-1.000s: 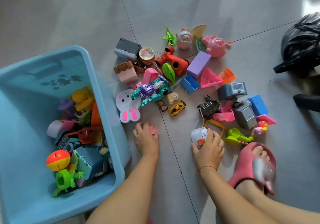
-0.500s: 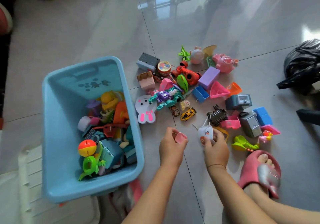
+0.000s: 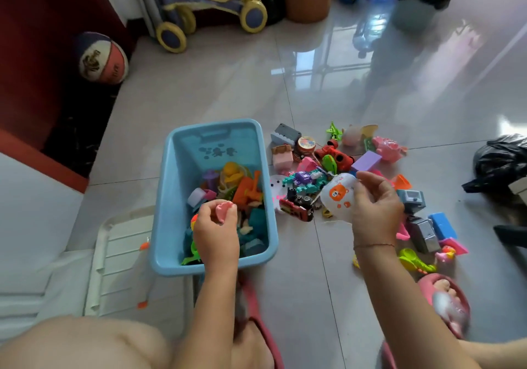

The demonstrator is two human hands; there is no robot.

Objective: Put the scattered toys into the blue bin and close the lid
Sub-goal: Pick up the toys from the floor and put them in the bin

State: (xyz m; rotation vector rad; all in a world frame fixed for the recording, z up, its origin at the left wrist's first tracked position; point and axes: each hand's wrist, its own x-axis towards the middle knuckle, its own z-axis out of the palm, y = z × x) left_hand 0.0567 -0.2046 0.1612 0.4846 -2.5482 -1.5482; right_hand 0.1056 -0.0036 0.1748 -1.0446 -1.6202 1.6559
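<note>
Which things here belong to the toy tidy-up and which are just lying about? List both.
Job: bin, pink piece in left hand, white bear toy in right hand, floor toys, white ribbed panel, likely the lid.
Lying about: ball, stroller, black bag, brown tub.

Light blue bin (image 3: 171, 197), dark silhouette print on its inner wall at 12 o'clock. At 3 o'clock, white toy (image 3: 339, 197) with orange bear print. Plain pink piece (image 3: 224, 210). Solid purple block (image 3: 366, 161). At 10 o'clock, ball (image 3: 102, 59) in navy, white, salmon panels.
</note>
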